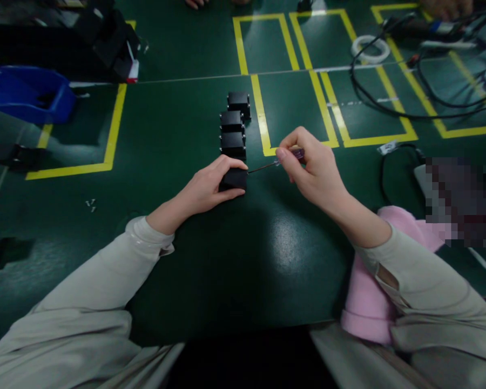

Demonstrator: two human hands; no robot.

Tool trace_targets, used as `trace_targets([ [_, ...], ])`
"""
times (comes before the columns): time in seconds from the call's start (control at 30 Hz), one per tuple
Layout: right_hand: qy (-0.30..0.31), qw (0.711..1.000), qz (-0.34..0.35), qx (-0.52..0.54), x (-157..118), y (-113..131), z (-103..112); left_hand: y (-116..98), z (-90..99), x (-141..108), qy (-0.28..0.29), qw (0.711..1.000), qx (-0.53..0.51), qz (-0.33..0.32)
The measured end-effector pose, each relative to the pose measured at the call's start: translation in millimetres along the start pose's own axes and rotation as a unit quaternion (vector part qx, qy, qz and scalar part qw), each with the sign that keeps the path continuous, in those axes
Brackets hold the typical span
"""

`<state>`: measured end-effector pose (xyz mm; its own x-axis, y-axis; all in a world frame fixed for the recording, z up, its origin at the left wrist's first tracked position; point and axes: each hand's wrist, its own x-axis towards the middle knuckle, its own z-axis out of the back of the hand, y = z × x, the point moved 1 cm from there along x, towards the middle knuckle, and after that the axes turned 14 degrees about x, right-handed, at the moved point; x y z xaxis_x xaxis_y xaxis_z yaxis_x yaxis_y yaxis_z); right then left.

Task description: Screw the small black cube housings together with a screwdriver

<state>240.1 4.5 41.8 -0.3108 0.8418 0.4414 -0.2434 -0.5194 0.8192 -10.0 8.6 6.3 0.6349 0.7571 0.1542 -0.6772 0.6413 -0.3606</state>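
My left hand (pixel 210 186) grips a small black box (pixel 235 179) on the green table, thumb at its near side and fingers over its far side. In my right hand (pixel 308 167) is a thin screwdriver (pixel 267 166), pinched by its dark, partly see-through handle. The shaft points left, and its tip is at the right side of the box, by a small screw. Just beyond, three more black boxes stand in a row: a near one (pixel 233 143), a middle one (pixel 231 120) and a far one (pixel 238 102), with shiny screws at their sides.
Several loose screws (pixel 91 204) lie at left. A blue bin (pixel 30 94) sits beside dark stacked parts (pixel 101 43). At right are a pink cloth item (pixel 370 297), black cables (pixel 389 108) and a white tape roll (pixel 370 49). Other people's hands (pixel 447 8) show at the far edge.
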Motion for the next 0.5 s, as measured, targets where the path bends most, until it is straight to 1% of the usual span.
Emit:
trace_targets([
  [0.2, -0.002, 1.0, -0.004, 0.019, -0.3, 1.1, -0.4, 0.1, -0.7, -0.1, 0.006, 1.0, 0.004, 0.007],
  [0.5, -0.001, 1.0, -0.011, 0.014, -0.1, 1.3, -0.5, -0.1, -0.3, -0.1, 0.01, 1.0, -0.001, 0.014],
])
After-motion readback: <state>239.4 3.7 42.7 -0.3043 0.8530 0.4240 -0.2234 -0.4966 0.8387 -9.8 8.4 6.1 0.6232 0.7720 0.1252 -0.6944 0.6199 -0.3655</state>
